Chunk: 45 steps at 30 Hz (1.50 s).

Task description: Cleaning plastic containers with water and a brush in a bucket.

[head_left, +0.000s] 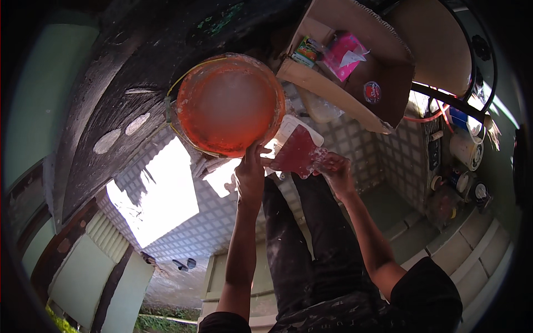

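Observation:
An orange bucket with a yellow handle and a cloudy pale inside sits high in the middle of the view. My left hand is closed at its near rim, with a finger or thumb reaching toward the red scraper's left corner; what it grips is unclear. My right hand is closed on the red scraper, which has pale residue near my fingers. A pale plastic container lies partly hidden behind the scraper.
An open cardboard box with small packets stands at upper right, beside a brown round seat or top. Dark scuffed boards fill the left. Small containers line the right side. My legs extend below over checked tiles.

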### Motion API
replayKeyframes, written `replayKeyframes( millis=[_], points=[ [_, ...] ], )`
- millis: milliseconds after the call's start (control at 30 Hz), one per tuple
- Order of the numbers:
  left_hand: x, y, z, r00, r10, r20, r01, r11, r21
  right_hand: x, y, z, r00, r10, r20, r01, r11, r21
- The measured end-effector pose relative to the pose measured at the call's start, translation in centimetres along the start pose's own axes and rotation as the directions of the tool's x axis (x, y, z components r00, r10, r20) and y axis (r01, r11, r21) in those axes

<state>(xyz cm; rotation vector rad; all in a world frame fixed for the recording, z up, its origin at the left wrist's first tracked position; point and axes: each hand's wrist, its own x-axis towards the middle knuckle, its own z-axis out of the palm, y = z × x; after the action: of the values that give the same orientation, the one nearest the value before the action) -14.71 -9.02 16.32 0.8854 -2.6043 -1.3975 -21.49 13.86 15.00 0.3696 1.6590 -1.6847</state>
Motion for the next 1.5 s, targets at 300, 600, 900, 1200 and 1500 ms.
replayKeyframes(
  millis=[300,600,900,1200,1500],
  points=[
    [-7.8,-1.7,9.0,0.959,-0.284,-0.01,0.263,0.899,-0.35,-2.0,3.9,-8.1,0.95,-0.064,-0.307,0.004,0.982,-0.191],
    [-4.5,-8.3,19.4,0.68,-0.698,0.224,0.733,0.646,-0.211,-1.8,3.6,-7.3,0.905,-0.243,-0.35,0.099,0.919,-0.383],
    [-2.7,-8.7,18.6,0.821,-0.567,0.069,0.566,0.823,0.032,-1.6,3.7,-7.7,0.935,-0.192,-0.297,0.094,0.944,-0.316],
    [-9.0,-10.5,16.7,0.951,-0.306,0.039,0.29,0.848,-0.444,-1.2,3.1,-8.2,0.891,-0.43,-0.144,0.268,0.755,-0.599],
    [-21.1,-11.6,9.0,0.842,-0.528,0.11,0.506,0.702,-0.501,5.7,5.6,-1.2,0.526,-0.69,0.497,0.653,-0.046,-0.756]
  ],
)
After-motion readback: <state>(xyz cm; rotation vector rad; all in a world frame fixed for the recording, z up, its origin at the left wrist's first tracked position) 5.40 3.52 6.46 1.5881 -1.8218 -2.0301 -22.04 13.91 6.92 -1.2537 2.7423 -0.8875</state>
